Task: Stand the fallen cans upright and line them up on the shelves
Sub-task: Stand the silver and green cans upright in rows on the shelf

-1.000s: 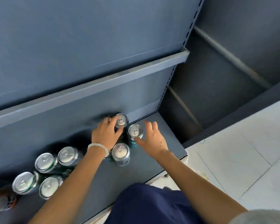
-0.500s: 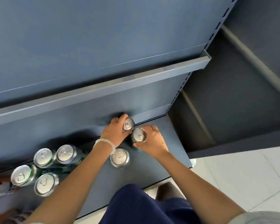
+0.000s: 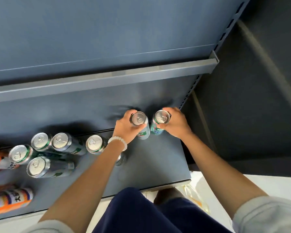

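On the bottom shelf (image 3: 149, 165), five cans (image 3: 57, 148) stand bunched at left, unaligned; orange cans (image 3: 8, 201) lie fallen at the edge. Left hand (image 3: 124, 128) fingers wrap a grey can (image 3: 139, 119); right hand (image 3: 175, 125) grips a green can (image 3: 160, 117), both near the back. Much remains.

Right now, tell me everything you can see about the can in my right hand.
The can in your right hand looks like aluminium, with a silver top and an unopened pull tab facing the camera. Its body is green and teal with white lettering too blurred to read. It is roughly upright at the right end of the bottom shelf; whether its base touches the shelf cannot be told. Your right hand grips it near the rim. The can in your left hand is right beside it.
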